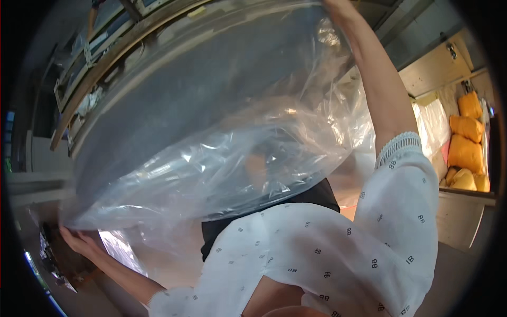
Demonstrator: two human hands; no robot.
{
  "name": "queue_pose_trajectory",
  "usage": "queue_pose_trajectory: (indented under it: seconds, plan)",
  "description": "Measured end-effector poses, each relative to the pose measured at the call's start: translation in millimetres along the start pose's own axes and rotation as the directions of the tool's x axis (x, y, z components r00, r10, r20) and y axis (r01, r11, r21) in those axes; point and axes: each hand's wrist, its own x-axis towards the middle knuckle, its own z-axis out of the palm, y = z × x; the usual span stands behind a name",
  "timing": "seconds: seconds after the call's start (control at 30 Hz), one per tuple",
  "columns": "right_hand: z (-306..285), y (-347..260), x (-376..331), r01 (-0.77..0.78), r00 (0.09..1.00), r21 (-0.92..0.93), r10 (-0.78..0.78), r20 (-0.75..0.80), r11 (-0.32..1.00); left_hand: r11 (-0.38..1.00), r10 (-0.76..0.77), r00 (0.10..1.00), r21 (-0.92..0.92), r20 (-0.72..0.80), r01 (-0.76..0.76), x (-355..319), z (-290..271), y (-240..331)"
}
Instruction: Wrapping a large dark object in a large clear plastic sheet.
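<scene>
A large clear plastic sheet (pixel 211 164), wrinkled and shiny, spreads across the view between my raised arms. Whether it is a bag or a single layer I cannot tell. A broad dark grey surface (pixel 185 105) shows through or behind it, its kind unclear. Low on the left, my left hand (pixel 76 240) is closed on the sheet's corner. My right hand (pixel 331 4) is at the top edge by the upper end of the plastic, with its fingers cut off from view. The sheet's near side hangs in front of my waist.
A wooden-edged rack or frame (pixel 100 79) runs diagonally at the upper left. On the right, orange bundles (pixel 466 150) are stacked on a shelf beside hanging clear plastic (pixel 432 124). A pale cabinet (pixel 459 219) stands below them.
</scene>
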Motion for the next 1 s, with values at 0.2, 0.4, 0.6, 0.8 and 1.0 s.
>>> queue_pose_trajectory:
  seconds: [0.2, 0.4, 0.6, 0.8, 1.0]
  plan:
    - [10, 100, 0, -0.007, 0.961, -0.594, -0.159, -0.227, 0.804, 0.84, 0.258, 0.952, 0.449, 0.166, -0.306, 107, 115, -115]
    - [10, 106, 12, 0.105, 0.978, -0.283, -0.151, -0.145, 0.953, 0.811, 0.162, 0.945, 0.507, 0.286, -0.292, 150, 150, -168]
    - [12, 128, 42, 0.096, 0.98, -0.431, -0.161, -0.116, 0.897, 0.764, 0.092, 0.96, 0.6, 0.265, -0.238, 156, 193, -159]
    - [17, 106, 36, 0.039, 0.985, -0.579, -0.129, -0.115, 0.815, 0.754, 0.129, 0.961, 0.605, 0.244, -0.255, 160, 195, -164]
    - [31, 101, 34, -0.008, 0.94, -0.679, -0.226, -0.256, 0.734, 0.761, 0.202, 0.962, 0.589, 0.186, -0.274, 208, 150, -196]
